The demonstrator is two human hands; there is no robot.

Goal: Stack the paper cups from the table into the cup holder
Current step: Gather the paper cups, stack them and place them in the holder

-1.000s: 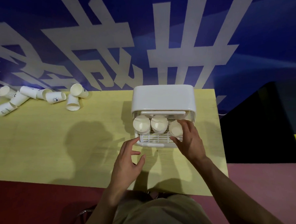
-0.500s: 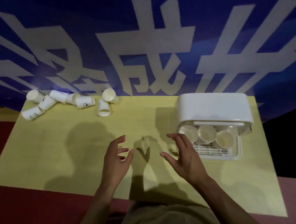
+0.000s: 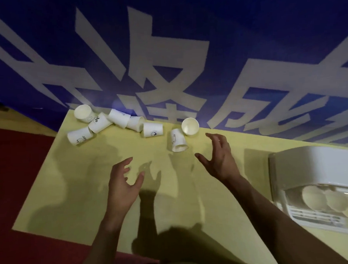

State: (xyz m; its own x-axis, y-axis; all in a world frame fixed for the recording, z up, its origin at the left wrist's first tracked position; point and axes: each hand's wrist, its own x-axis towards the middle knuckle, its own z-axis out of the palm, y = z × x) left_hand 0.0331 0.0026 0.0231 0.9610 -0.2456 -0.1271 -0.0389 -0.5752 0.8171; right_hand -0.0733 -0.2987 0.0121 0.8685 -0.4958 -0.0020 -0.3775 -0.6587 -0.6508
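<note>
Both hands over yellow rectangular table (image 3: 51, 190), holding nothing. Left hand (image 3: 122, 187): fingers spread, loosely curved. Right hand (image 3: 219, 159): fingers splayed, near closest overturned white paper cup (image 3: 177, 140), not touching. Approx. eight loose white paper cups (image 3: 116, 122) scattered at far-left table edge, against blue banner w/ white characters (image 3: 165, 51). White plastic cup holder (image 3: 317, 185) at right edge; cups inside blurred, prob. three stacks.

left hand (image 3: 122, 187): fingers spread, loosely curved, holding nothing | right hand (image 3: 221, 159): palm turned inward, fingers spread, holding nothing, reaching further forward than the left | both forearms bare, extended forward
</note>
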